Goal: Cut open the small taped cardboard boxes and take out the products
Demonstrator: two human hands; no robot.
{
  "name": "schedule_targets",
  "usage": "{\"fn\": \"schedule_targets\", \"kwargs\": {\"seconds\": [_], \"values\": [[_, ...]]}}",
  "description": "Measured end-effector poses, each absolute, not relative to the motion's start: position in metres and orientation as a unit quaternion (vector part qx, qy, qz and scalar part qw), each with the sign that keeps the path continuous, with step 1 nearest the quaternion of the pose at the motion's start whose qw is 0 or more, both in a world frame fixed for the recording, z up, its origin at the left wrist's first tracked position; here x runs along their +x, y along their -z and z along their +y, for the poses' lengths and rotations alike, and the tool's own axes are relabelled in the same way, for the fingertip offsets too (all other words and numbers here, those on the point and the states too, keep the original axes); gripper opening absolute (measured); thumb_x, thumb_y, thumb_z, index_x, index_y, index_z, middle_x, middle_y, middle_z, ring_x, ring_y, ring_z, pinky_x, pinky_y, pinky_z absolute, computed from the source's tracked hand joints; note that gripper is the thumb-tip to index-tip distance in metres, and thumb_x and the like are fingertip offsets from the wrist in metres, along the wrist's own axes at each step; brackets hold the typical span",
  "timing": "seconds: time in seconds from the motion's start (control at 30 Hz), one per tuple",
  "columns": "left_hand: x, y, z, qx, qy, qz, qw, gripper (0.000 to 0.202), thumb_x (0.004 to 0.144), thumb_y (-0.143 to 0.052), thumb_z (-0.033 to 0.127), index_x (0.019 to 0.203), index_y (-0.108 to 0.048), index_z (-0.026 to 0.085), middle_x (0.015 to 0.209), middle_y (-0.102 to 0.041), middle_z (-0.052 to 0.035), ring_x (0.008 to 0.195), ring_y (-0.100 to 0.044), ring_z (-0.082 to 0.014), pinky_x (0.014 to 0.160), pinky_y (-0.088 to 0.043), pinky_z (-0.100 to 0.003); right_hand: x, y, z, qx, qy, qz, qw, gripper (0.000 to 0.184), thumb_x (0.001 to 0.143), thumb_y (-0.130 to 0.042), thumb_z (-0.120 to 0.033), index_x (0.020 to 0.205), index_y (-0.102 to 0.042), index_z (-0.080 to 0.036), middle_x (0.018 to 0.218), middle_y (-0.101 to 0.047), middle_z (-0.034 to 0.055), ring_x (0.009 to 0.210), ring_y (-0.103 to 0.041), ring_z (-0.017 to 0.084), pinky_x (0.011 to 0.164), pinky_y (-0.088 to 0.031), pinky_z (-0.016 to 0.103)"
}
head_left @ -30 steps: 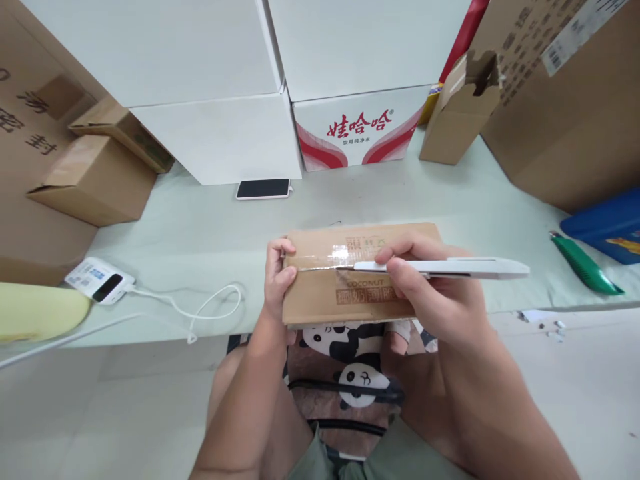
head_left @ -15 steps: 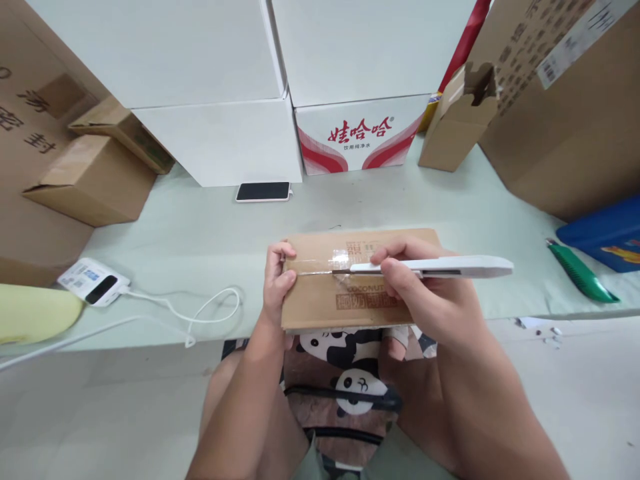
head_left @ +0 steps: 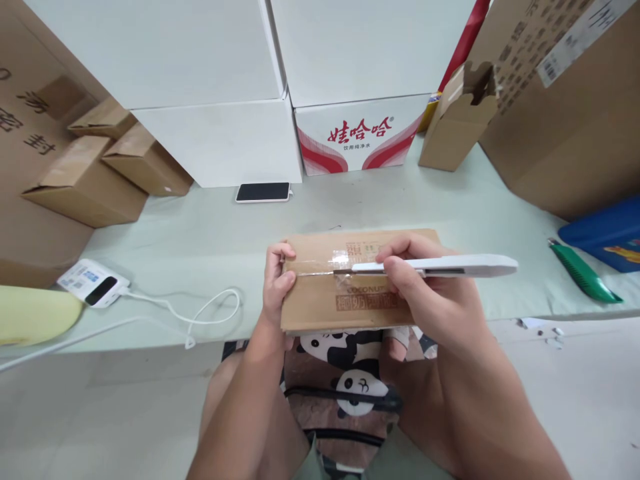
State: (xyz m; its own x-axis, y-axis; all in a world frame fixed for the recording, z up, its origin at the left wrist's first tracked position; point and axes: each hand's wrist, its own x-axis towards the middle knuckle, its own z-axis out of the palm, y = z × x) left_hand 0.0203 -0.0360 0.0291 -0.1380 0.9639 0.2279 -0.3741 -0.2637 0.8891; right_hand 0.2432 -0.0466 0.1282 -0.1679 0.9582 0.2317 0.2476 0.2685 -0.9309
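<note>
A small brown cardboard box (head_left: 320, 300) with printed lettering lies at the table's front edge, clear tape along its top seam. My left hand (head_left: 277, 283) is closed on the box's left end, thumb on top, the other fingers around the side. In my right hand (head_left: 425, 283) is a white utility knife (head_left: 480, 265), pinched between thumb and fingers near its front. Its dark blade (head_left: 343, 272) points left and touches the taped seam near the middle of the box. The hand covers the box's right part.
A phone (head_left: 263, 192) lies before stacked white cartons (head_left: 220, 140). Small brown boxes (head_left: 150, 160) stand left, near a white device (head_left: 95, 283) with a cable (head_left: 215, 320). To the right are an open carton (head_left: 455, 127), a green tool (head_left: 583, 273) and a blue container (head_left: 605, 233).
The utility knife and my right hand have shifted very slightly right along the seam. Among the small boxes at the left, one now sits farther right and nearer. My left hand stays put.
</note>
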Motion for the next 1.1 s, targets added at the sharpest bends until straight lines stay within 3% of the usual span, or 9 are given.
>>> {"fn": "schedule_targets", "kwargs": {"seconds": [0.27,0.6,0.9,1.1], "values": [[0.0192,-0.0275,-0.0381,0.417,-0.671,0.355,0.501,0.045,0.07,-0.084,0.048,0.092,-0.053,0.024,0.102,-0.055,-0.0018,0.09,-0.056,-0.0191,0.076,-0.049,-0.029,0.2398,-0.1295,-0.0447,-0.483,-0.379,-0.674,0.41,0.013,0.088,-0.062,-0.029,0.078,-0.063,-0.021,0.059,-0.057,-0.006,0.053,-0.048,0.008,0.051,-0.034,0.023],[0.0183,-0.0266,-0.0383,0.41,-0.667,0.357,0.51,0.045,0.07,-0.084,0.047,0.093,-0.053,0.024,0.103,-0.056,-0.0016,0.09,-0.056,-0.0182,0.077,-0.049,-0.028,0.2382,-0.1296,-0.0429,-0.483,-0.349,-0.645,0.479,0.018,0.083,-0.056,-0.019,0.065,-0.053,-0.021,0.057,-0.05,-0.0052,0.054,-0.045,0.008,0.051,-0.034,0.023],[0.0211,-0.0309,-0.0384,0.418,-0.67,0.355,0.5,0.043,0.071,-0.082,0.048,0.093,-0.053,0.024,0.101,-0.057,-0.0021,0.089,-0.056,-0.019,0.077,-0.048,-0.029,0.2421,-0.1276,-0.0472,-0.473,-0.41,-0.605,0.491,0.014,0.085,-0.069,-0.03,0.079,-0.059,-0.022,0.064,-0.058,-0.0056,0.053,-0.048,0.007,0.048,-0.035,0.021],[0.0222,-0.0311,-0.0389,0.415,-0.672,0.357,0.499,0.042,0.071,-0.083,0.047,0.093,-0.055,0.024,0.102,-0.057,-0.0022,0.09,-0.056,-0.0191,0.078,-0.047,-0.029,0.2378,-0.1273,-0.0452,-0.469,-0.432,-0.59,0.495,0.016,0.08,-0.071,-0.024,0.085,-0.057,-0.022,0.071,-0.062,-0.0054,0.057,-0.055,0.007,0.052,-0.042,0.02]]}}
